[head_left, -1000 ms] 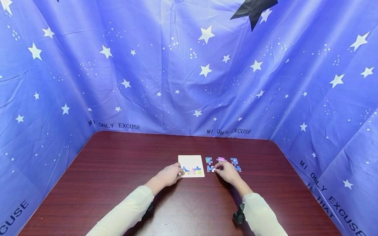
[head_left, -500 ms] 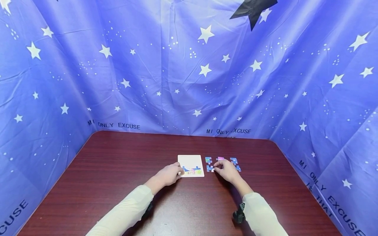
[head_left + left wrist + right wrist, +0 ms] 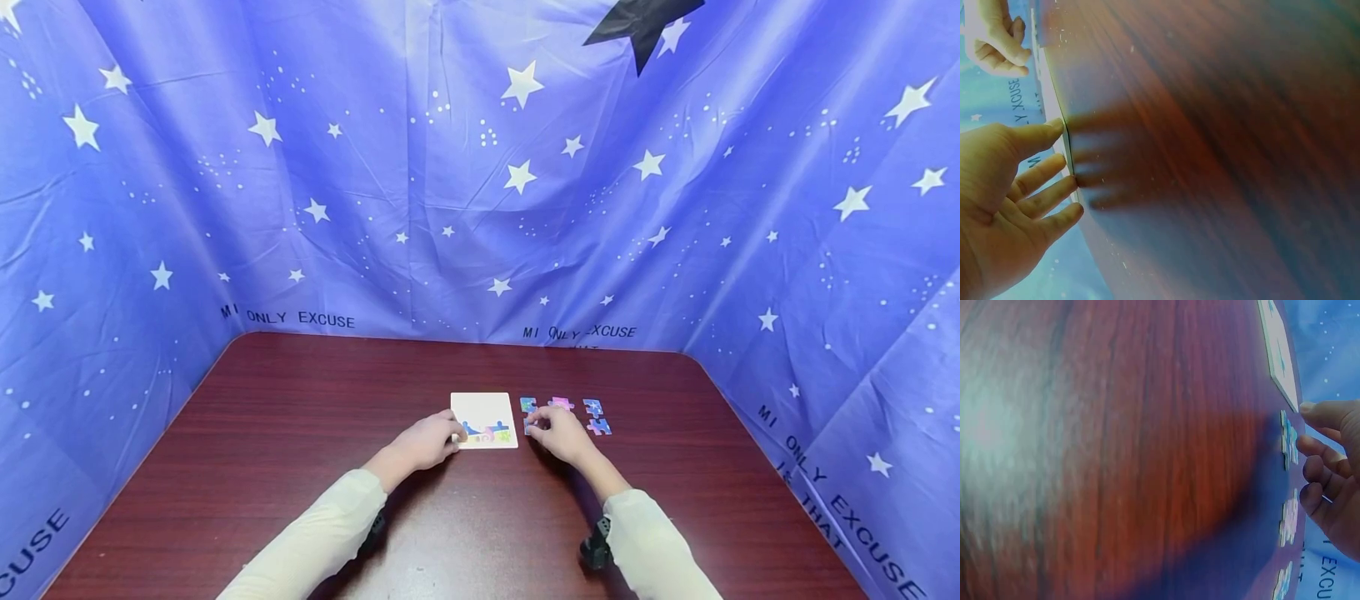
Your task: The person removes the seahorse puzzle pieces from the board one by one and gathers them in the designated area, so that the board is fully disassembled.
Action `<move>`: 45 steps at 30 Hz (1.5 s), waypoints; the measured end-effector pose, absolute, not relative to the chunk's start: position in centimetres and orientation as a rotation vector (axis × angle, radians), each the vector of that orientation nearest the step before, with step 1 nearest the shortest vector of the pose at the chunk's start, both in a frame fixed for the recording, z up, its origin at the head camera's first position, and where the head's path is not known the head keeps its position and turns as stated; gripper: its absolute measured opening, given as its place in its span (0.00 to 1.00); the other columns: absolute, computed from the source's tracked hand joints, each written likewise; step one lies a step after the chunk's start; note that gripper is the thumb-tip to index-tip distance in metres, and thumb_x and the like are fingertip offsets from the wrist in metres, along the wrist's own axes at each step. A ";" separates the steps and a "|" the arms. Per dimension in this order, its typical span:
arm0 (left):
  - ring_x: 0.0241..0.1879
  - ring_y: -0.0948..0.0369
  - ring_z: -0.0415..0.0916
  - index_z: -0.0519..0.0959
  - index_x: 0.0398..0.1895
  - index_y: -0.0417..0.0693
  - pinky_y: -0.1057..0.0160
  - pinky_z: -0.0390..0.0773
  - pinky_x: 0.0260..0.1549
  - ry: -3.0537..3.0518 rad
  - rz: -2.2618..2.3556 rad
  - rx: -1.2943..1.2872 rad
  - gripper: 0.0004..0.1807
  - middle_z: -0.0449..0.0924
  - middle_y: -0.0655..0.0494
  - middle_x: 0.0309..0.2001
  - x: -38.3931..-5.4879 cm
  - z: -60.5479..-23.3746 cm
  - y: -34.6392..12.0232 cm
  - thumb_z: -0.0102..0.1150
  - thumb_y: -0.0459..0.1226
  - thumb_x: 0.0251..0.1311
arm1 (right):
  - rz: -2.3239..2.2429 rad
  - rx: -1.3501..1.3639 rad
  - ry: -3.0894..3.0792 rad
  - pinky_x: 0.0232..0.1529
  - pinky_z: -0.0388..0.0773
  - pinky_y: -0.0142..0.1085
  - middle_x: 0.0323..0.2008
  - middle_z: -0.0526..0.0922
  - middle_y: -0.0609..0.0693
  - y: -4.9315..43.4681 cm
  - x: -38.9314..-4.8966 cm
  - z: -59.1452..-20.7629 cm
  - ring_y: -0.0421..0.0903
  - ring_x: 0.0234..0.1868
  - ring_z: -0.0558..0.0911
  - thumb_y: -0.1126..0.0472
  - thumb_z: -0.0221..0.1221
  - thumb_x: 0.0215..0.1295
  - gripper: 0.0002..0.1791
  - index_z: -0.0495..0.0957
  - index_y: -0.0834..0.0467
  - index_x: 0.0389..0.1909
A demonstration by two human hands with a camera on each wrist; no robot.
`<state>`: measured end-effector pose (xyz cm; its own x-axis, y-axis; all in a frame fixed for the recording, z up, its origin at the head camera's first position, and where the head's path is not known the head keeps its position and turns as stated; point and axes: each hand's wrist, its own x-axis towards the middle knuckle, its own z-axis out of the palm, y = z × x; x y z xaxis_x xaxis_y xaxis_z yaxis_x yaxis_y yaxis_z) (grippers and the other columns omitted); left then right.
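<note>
A white square puzzle board (image 3: 480,411) lies flat, with joined colourful pieces along its near edge. My left hand (image 3: 426,442) rests at its lower left corner; in the left wrist view, fairly straight fingers and thumb touch its edge. My right hand (image 3: 561,435) hovers over the loose pieces right of the board. In the right wrist view its thumb and index finger stand apart with nothing visible between them, the index fingertip close by a blue puzzle piece (image 3: 1290,440). That hand partly hides this piece in the head view.
Other loose pieces lie nearby: a blue-green one (image 3: 528,404), a pink one (image 3: 561,403), a blue one with a star (image 3: 592,407) and a blue-pink one (image 3: 599,427). The dark red wooden table (image 3: 337,375) ends at a blue starry curtain (image 3: 420,167).
My right hand has moved a little left, from the middle of the loose pieces to the near-left piece. The left hand has stayed at the board's corner.
</note>
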<state>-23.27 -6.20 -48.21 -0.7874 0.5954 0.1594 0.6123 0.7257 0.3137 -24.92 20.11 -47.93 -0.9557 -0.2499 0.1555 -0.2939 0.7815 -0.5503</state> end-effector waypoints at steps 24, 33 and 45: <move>0.41 0.59 0.75 0.83 0.40 0.50 0.62 0.75 0.45 -2.830 -0.506 -1.072 0.09 0.76 0.57 0.37 -23.6 -47.7 -5.0 0.61 0.39 0.57 | 1.052 0.486 -2.991 0.24 0.68 0.30 0.25 0.75 0.46 17.6 -24.9 -48.0 0.38 0.22 0.70 0.59 0.64 0.55 0.09 0.81 0.58 0.35; 0.40 0.60 0.74 0.83 0.39 0.51 0.64 0.75 0.42 -2.830 -0.466 -1.071 0.08 0.74 0.57 0.36 -23.5 -47.9 -4.5 0.62 0.40 0.57 | 1.038 0.491 -2.992 0.25 0.67 0.30 0.24 0.74 0.46 17.3 -25.0 -48.1 0.39 0.24 0.69 0.60 0.66 0.53 0.11 0.81 0.59 0.37; 0.39 0.59 0.75 0.83 0.39 0.50 0.63 0.75 0.41 -2.844 -0.472 -1.076 0.08 0.75 0.57 0.36 -23.4 -47.7 -4.4 0.60 0.38 0.58 | 1.006 0.527 -3.009 0.26 0.67 0.30 0.23 0.74 0.47 17.2 -25.3 -48.2 0.39 0.24 0.69 0.60 0.66 0.51 0.13 0.81 0.60 0.38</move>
